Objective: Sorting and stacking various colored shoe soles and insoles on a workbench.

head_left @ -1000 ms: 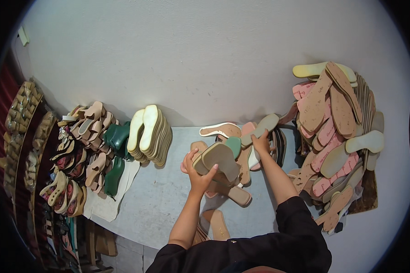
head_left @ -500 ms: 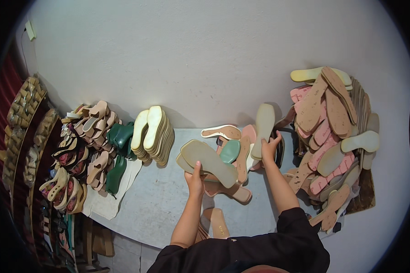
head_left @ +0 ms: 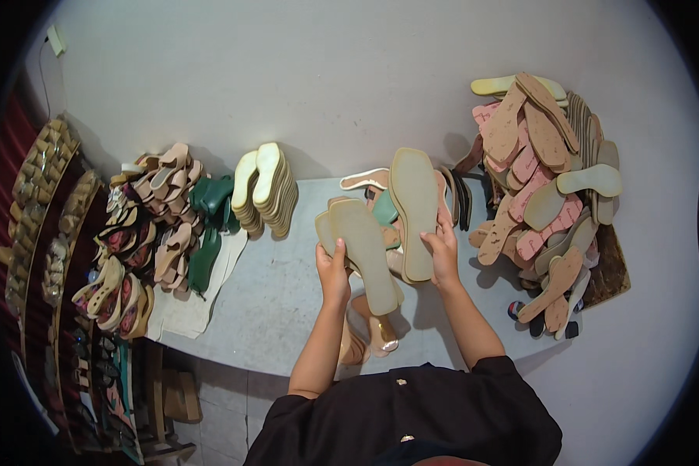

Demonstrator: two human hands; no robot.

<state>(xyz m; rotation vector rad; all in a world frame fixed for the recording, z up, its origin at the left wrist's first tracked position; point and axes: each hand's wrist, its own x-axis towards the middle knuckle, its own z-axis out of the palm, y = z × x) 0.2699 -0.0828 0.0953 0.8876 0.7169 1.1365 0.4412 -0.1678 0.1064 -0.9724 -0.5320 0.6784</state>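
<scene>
Over the middle of the table (head_left: 268, 291): overlapping grey-beige soles (head_left: 366, 252), held in your left hand (head_left: 332, 273), thumb on the upper face, remaining fingers partly hidden at the edge. Just beside them, one further grey-beige sole (head_left: 413, 198), toe end away from you, its right edge gripped by the fingers of your right hand (head_left: 443, 255). Beneath, partly covered: a green piece (head_left: 384, 210). To your right: a heap of tan and pink soles (head_left: 537, 225). To your left: stacked cream soles (head_left: 269, 175), dark green footwear (head_left: 204, 256), tan sandals (head_left: 174, 252).
</scene>
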